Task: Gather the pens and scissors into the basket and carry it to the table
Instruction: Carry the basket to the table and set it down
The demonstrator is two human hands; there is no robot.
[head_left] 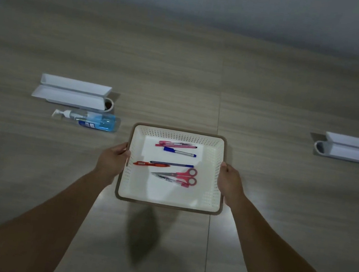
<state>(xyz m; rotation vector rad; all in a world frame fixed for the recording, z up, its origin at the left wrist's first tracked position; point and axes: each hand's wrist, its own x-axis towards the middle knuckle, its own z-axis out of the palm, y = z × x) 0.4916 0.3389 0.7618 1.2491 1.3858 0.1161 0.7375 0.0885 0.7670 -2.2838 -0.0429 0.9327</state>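
Your left hand is closed on the left rim of the basket, thumb over the edge, and your right hand grips the right rim the same way, fingers hidden beneath. The basket is over the near middle of the table; you cannot tell whether it rests on the top or is just above it. It is a shallow white plastic rectangle with perforated walls, a smooth floor and a brownish band round the rim. Inside, at 12 o'clock, lie pink pens touching each other, with a blue-capped pen just beside them; toward the centre a dark thin pen lies above a red pen whose tip points to 9 o'clock. The scissors lie at about 5 o'clock from centre, red loops to the right, metal blades shut and pointing left. From the basket, at 10 o'clock, a clear pump bottle of blue liquid lies on its side, near the far left corner. Beyond it stand white angular trays with a round cup at their right end. At 2 o'clock, well apart, sits a second white tray set. The table is matte, pale wood-grain, with thin seams running across it.
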